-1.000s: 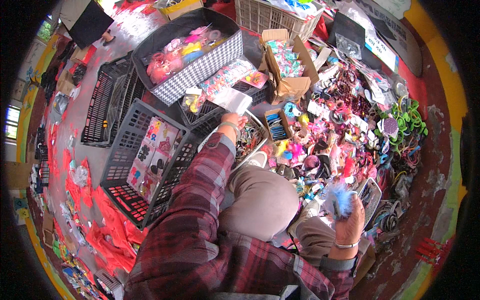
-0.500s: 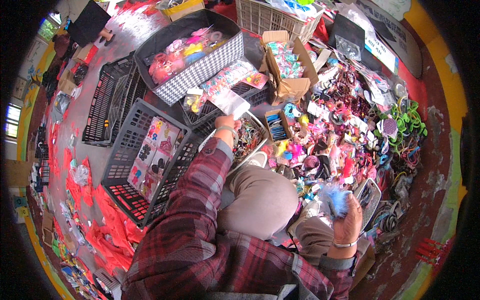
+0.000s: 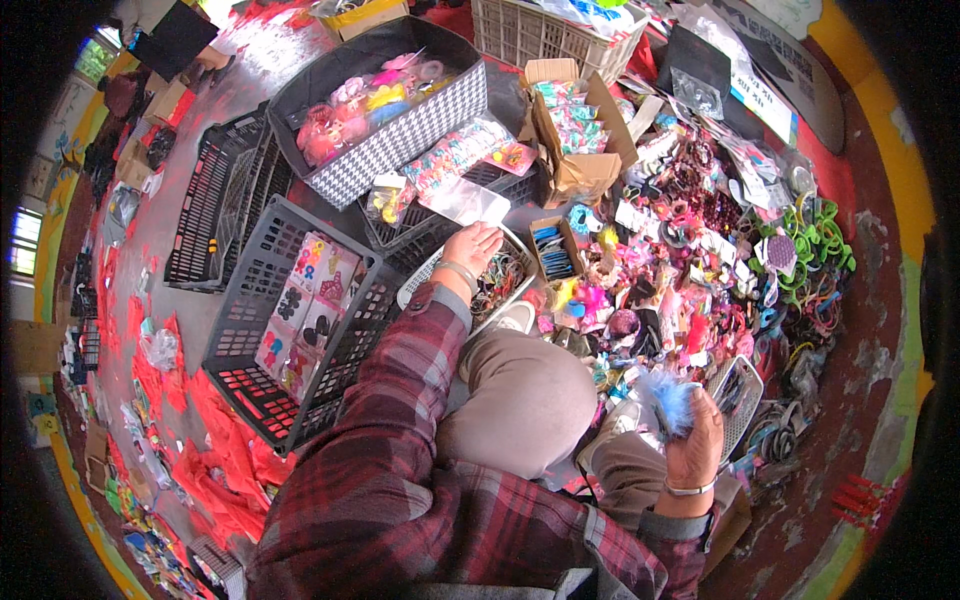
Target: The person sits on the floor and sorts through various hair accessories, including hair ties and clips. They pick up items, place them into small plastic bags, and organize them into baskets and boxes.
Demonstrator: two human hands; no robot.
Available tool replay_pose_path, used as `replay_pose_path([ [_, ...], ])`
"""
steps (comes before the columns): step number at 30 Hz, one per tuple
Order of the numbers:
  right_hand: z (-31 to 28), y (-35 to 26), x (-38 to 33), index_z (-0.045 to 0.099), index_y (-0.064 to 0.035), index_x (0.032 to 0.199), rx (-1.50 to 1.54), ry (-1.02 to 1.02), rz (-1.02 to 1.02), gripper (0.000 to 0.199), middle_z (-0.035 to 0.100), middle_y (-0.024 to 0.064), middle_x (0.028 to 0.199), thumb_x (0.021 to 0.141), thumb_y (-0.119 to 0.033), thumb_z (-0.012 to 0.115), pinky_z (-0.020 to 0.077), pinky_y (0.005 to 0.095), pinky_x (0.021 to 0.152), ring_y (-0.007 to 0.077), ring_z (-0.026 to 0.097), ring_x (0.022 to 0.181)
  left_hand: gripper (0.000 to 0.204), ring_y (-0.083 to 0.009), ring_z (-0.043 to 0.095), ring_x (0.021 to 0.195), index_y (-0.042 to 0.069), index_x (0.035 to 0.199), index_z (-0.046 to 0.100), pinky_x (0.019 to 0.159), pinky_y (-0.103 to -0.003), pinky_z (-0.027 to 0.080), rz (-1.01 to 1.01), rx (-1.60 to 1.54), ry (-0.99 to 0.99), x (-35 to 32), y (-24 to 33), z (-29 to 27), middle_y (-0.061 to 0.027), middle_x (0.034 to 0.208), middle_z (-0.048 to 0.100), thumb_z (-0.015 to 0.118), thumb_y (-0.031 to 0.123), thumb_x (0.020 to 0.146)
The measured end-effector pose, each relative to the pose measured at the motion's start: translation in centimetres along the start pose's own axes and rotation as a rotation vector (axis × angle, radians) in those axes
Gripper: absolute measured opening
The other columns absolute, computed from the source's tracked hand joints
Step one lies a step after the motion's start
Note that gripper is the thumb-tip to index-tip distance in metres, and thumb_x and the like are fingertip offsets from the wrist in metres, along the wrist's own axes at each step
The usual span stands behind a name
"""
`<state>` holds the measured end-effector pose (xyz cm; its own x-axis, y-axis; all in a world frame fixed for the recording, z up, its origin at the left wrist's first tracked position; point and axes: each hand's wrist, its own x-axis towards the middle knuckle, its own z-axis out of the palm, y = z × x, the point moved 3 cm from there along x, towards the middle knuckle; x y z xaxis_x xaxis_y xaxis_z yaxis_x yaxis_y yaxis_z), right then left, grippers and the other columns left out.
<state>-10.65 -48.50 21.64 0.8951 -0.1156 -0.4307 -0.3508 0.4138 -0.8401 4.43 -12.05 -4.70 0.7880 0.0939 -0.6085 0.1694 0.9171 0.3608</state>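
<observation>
Blue fluff (image 3: 674,402) is clasped in the right hand (image 3: 698,442), the left hand (image 3: 472,249) spread, a printed white sheet (image 3: 766,112) well apart.

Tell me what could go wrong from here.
The blue fluffy piece in the right hand might slip and get lost in the crowded pile of accessories beyond it. The open left hand is right by the white packet, so a nudge could knock it into the nearby white basket. The right shoe sits close to the pile, so a step might crush some of it.
</observation>
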Motion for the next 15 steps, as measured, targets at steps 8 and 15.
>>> replay_pose_path([
  [8, 0.5, 0.1, -0.1, 0.062, 0.0002, 0.090, 0.001, 0.003, 0.001, 0.019, 0.063, 0.0065, 0.085, 0.085, -0.017, 0.058, 0.0468, 0.0272, 0.071, 0.0149, 0.058, 0.074, 0.020, -0.0371, 0.047, 0.098, -0.001, 0.103, 0.046, 0.093, -0.046, 0.041, -0.065, 0.018, 0.056, 1.1, -1.0, -1.4, -0.0166, 0.103, 0.047, 0.050, 0.011, 0.087],
  [15, 0.3, 0.3, 0.1, 0.062, 0.0002, 0.090, -0.004, 0.007, 0.015, 0.018, 0.063, 0.0062, 0.085, 0.085, -0.017, 0.058, 0.0472, 0.0275, 0.070, 0.0145, 0.058, 0.074, 0.015, -0.0273, 0.054, 0.094, -0.008, 0.099, 0.050, 0.086, -0.031, 0.050, 0.158, -0.141, 0.152, 3.2, -1.2, -3.1, -0.0162, 0.102, 0.053, 0.049, 0.001, 0.086],
])
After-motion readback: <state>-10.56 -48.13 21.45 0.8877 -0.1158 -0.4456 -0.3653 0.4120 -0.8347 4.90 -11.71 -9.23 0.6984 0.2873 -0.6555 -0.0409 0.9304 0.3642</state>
